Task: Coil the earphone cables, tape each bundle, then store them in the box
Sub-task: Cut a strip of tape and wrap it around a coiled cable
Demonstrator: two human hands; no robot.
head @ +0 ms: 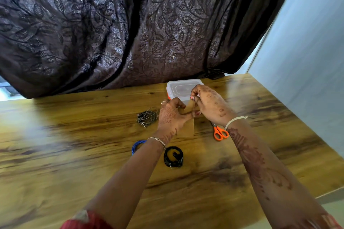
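Brown tape [189,107] | left hand [171,115], right hand [210,104] pinch | box [178,87] near far edge

Nothing to read from here: no words, labels, brands or numbers show on the box [181,88], the tape [189,107] or the scissors [220,133].

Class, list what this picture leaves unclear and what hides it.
Head view: blue coiled cable, partly behind the left forearm.
Head view: orange-handled scissors, blade tips behind the right wrist.
Head view: clear-lidded plastic box, front covered by left hand and right hand pinching a brown tape strip; contents unreadable.
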